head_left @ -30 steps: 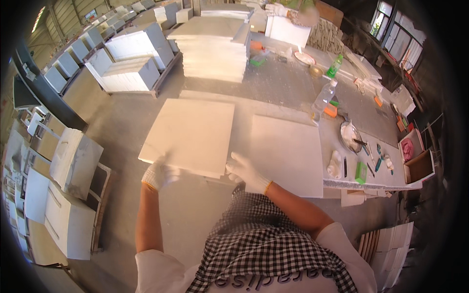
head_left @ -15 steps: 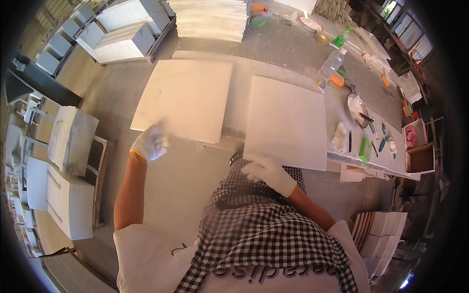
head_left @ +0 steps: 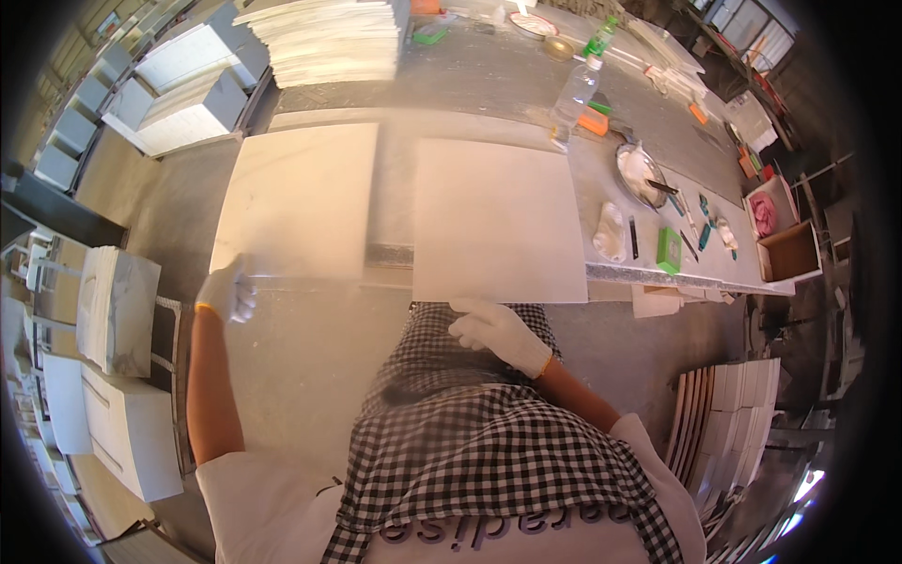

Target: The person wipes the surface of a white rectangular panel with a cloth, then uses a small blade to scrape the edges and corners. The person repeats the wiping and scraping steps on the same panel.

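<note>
Two flat white stone slabs lie side by side at the near edge of the workbench. At the left slab's (head_left: 296, 197) near left corner is my left hand (head_left: 227, 289), in a white knit glove. Its thumb side meets the slab's edge, slightly blurred, and the loosely bent fingers show below it, not closed round the slab. My right hand (head_left: 503, 334), gloved too, is just below the near edge of the right slab (head_left: 498, 221), in front of my checked apron (head_left: 489, 423). Its fingers are slightly bent and apart, with nothing in them; the index fingertip is close to that edge.
On the workbench (head_left: 479, 70) a clear bottle (head_left: 575, 99) stands beyond the right slab. Rightward are a bowl of white paste (head_left: 639, 174), a green box (head_left: 668, 250), small tools and an open carton (head_left: 789, 254). A slab stack (head_left: 324, 42) rises at the back; crated stone (head_left: 117, 310) stands left.
The whole view has shifted, so slabs and bench appear farther left. My left hand remains by the left slab's near corner, and my right hand stays by the right slab's near edge.
</note>
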The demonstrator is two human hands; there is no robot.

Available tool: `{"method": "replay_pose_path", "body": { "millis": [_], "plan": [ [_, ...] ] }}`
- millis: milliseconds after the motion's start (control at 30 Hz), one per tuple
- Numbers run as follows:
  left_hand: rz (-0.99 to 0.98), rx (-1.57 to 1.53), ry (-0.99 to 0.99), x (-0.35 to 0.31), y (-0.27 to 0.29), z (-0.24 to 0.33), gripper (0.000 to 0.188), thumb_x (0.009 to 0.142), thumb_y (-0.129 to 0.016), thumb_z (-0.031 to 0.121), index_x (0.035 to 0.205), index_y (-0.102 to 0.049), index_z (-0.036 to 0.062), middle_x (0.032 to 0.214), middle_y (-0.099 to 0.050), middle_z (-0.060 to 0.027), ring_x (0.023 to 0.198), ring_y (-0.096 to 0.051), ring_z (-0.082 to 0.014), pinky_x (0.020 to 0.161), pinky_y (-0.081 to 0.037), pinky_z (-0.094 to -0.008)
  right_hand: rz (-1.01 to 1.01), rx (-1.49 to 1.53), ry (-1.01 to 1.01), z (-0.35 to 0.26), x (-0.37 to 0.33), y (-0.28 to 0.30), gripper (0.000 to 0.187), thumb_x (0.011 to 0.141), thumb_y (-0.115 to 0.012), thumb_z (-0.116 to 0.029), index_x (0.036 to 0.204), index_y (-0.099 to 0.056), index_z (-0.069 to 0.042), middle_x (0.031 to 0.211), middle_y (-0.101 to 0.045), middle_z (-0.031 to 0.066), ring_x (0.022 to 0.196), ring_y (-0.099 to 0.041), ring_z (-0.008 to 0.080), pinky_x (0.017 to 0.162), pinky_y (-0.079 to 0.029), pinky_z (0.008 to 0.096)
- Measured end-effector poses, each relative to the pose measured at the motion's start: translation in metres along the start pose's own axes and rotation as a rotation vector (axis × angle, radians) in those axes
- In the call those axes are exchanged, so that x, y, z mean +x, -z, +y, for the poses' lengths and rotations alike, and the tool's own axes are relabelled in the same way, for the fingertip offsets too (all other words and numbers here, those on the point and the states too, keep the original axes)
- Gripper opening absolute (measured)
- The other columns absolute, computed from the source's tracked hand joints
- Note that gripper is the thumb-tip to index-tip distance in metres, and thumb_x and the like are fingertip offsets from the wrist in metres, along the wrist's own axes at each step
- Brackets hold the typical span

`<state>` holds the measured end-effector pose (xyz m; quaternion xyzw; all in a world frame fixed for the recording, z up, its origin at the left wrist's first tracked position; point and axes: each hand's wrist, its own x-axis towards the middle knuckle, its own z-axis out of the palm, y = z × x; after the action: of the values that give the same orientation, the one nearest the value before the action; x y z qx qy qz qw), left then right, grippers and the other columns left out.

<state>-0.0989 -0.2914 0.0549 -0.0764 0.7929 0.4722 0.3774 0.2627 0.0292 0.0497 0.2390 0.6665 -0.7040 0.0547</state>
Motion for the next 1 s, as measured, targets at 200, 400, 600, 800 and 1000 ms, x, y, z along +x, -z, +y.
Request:
{"method": "replay_pose_path", "body": {
  "millis": [200, 400, 600, 800, 1000],
  "plan": [
    [-0.102, 0.101, -0.045, -0.004, 0.003, 0.03, 0.063, 0.1, -0.051, 0.059, 0.067, -0.055, 0.0053, 0.051, -0.049, -0.0075, 0.033, -0.045, -0.0222, 0.032, -0.035, -0.0334, 0.181, 0.008, 0.039, 0.029, -0.009, 0.044, 0.04, 0.098, -0.061, -0.022, 0.132, -0.061, -0.002, 0.106, -0.068, 0.0109, 0.084, -0.065, 0.0183, 0.074, -0.054, 0.031],
    [-0.372, 0.321, -0.324, -0.034, -0.126, -0.016, 0.06, 0.103, -0.048, 0.052, 0.095, -0.065, -0.0048, 0.075, -0.068, -0.0204, 0.055, -0.066, -0.03, 0.046, -0.054, -0.0364, 1.101, -0.925, 0.181, 0.038, -0.004, 0.149, 0.039, 0.092, -0.065, -0.029, 0.126, -0.064, -0.009, 0.118, -0.068, 0.0149, 0.103, -0.066, 0.0354, 0.084, -0.053, 0.0452],
    [-0.371, 0.006, -0.409, -0.013, -0.232, -0.058, 0.064, 0.104, -0.045, 0.056, 0.114, -0.061, -0.0049, 0.08, -0.069, -0.0201, 0.064, -0.069, -0.0292, 0.058, -0.057, -0.0399, 1.252, -1.273, 0.087, 0.051, 0.006, 0.22, 0.044, 0.091, -0.063, -0.031, 0.133, -0.064, -0.014, 0.125, -0.066, 0.0171, 0.109, -0.064, 0.0404, 0.093, -0.05, 0.0508],
    [-0.481, -0.231, -0.138, -0.031, -0.25, -0.052, 0.058, 0.105, -0.046, 0.05, 0.121, -0.058, -0.0043, 0.081, -0.069, -0.0199, 0.065, -0.069, -0.0297, 0.057, -0.057, -0.0404, 1.115, -1.029, 0.195, 0.044, 0.003, 0.243, 0.037, 0.093, -0.06, -0.027, 0.125, -0.069, -0.012, 0.118, -0.069, 0.0182, 0.108, -0.065, 0.0372, 0.092, -0.052, 0.0458],
    [-0.544, -0.262, -0.101, -0.056, -0.251, -0.037, 0.052, 0.106, -0.047, 0.044, 0.131, -0.054, -0.0009, 0.084, -0.069, -0.0187, 0.068, -0.068, -0.0287, 0.058, -0.057, -0.0397, 0.968, -0.926, 0.288, 0.039, -0.012, 0.17, 0.035, 0.093, -0.061, -0.021, 0.126, -0.069, -0.012, 0.112, -0.07, 0.0141, 0.098, -0.067, 0.0364, 0.086, -0.053, 0.0451]
  ]
}}
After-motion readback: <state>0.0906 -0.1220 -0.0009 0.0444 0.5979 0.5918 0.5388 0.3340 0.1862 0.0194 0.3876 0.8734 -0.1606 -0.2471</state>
